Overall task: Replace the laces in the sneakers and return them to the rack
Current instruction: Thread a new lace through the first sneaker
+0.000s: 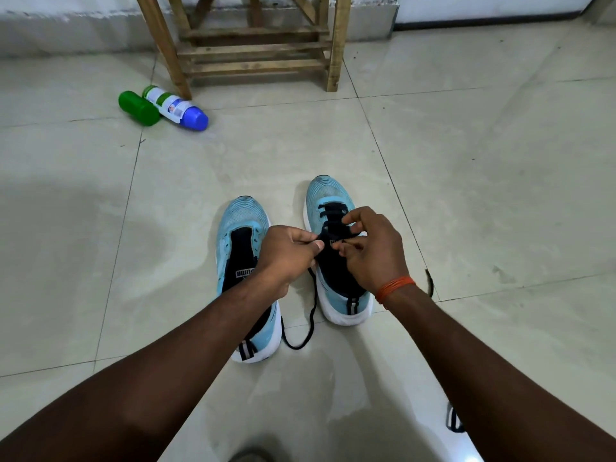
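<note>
The pale tiled floor [466, 168] lies under everything, well beyond and all around the fingers. Far ahead of the fingers stands the wooden rack [260, 58], with slatted lower shelves and angled legs.

Directly under the fingers sits a pair of light blue knit sneakers with white soles, black tongues and striped heel tabs, toes pointing away from the person. The left sneaker [241, 215] lies just left of the fingers, partly under the left forearm. Its tongue shows down its length and carries the word PUMA in white, read upside down from here. The right sneaker [328, 195] lies beneath both sets of fingers, with lace bars crossing its front eyelets. A white label on its tongue peeps out between the fingers, too covered to read.

The left hand [288, 253] is curled, thumb and forefinger pinching the black lace [313, 315]. The right hand [370, 251] is curled too, its fingers [353, 221] gripping the lace over the tongue.

Far up and left of the fingers lie a green bottle [138, 108] and, touching it, a white bottle with a blue cap [176, 108], whose label print is too small to read.

From the left fingers the lace trails down to the floor between the sneakers. An orange thread band [395, 288] circles the right wrist.
</note>
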